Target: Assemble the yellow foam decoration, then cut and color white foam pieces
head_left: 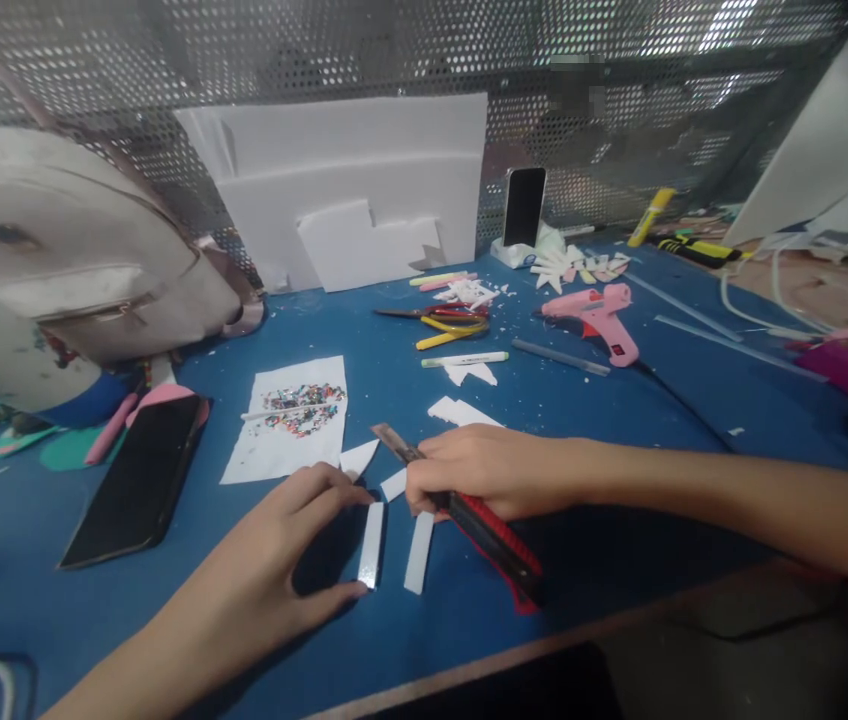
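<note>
My left hand point(266, 565) grips a narrow white strip point(371, 545) by its two ends, thumb at the near end and fingers at the far end. In my right hand point(488, 465) is a red and black utility knife point(497, 548), its blade bare and pointing up to the left, away from the strip. A second white strip point(418, 555) lies on the table just under the right fingertips; whether they press on it I cannot tell. Beyond the hands are a small white piece point(393, 486), a pointed white piece point(359, 460) and a larger white cutout point(463, 411).
Behind the hands lie a paper with colourful bits point(304, 408), scissors point(454, 322), a green-capped marker point(465, 360) and a pink glue gun point(596, 318). A dark phone point(135, 480) and a backpack point(94, 260) are left. White boards point(364, 190) lean against the mesh.
</note>
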A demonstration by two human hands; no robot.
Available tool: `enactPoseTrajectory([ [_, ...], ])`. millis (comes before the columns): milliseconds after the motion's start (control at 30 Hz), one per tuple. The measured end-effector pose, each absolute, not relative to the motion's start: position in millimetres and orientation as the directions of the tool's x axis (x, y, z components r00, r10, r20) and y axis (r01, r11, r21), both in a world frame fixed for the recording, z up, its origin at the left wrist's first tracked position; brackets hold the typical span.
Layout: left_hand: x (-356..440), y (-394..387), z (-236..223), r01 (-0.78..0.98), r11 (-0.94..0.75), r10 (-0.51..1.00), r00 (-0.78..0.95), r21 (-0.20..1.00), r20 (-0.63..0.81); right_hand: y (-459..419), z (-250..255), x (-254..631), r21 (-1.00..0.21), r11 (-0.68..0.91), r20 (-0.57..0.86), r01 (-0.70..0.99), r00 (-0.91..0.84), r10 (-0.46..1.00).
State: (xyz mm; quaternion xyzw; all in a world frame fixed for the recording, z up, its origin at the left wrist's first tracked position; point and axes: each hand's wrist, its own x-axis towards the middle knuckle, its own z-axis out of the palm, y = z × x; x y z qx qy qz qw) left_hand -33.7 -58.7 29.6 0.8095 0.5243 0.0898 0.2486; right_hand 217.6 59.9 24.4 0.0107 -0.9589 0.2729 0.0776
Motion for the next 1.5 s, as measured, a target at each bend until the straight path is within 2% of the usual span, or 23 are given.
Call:
enactPoseTrajectory([
  [133,-25.4,-58.3,27.3,0.799,-0.342,0.885,0.451,0.494,-0.116,57.6,26.4,214.9,-0.564,0.819,0.179,-0.103,-0.984,0.000],
  [333,-12.2,-53.9,18.3,0.767,-0.398,0.890,0.455,0.504,0.010,60.5,24.6,212.6,-0.643,0.763,0.288,-0.072,-0.945,0.153],
  [500,-20.8,-61.3,15.4,0.796,-0.396,0.905,0.423,0.458,0.048,58.2,11.3,207.2,-0.652,0.756,0.281,-0.050,-0.943,0.180],
  [600,-25.5,-64.1,13.7,0.797,-0.394,0.909,0.411,0.458,0.066,58.2,11.7,205.7,-0.621,0.783,0.279,-0.030,-0.942,0.185],
  [733,-24.9,-58.4,10.3,0.785,-0.384,0.907,0.418,0.486,0.042,66.3,20.4,212.7,-0.512,0.858,0.262,0.044,-0.943,0.204],
  [833,-24.6,-51.5,8.1,0.753,-0.398,0.884,0.467,0.524,0.001,72.5,21.2,219.9,-0.510,0.854,0.217,0.104,-0.945,0.244],
  [1000,-26.2,-46.5,6.7,0.704,-0.415,0.853,0.521,0.577,-0.022,72.6,11.9,222.0,-0.530,0.845,0.201,0.068,-0.958,0.203],
  [1300,-23.4,-45.6,10.7,0.674,-0.357,0.895,0.444,0.647,0.031,81.2,15.0,230.3,-0.578,0.816,0.232,-0.010,-0.961,0.153],
  [1500,-30.5,-37.1,7.6,0.675,-0.400,0.887,0.457,0.620,0.075,77.2,19.7,231.9,-0.743,0.661,0.192,-0.105,-0.980,0.060],
])
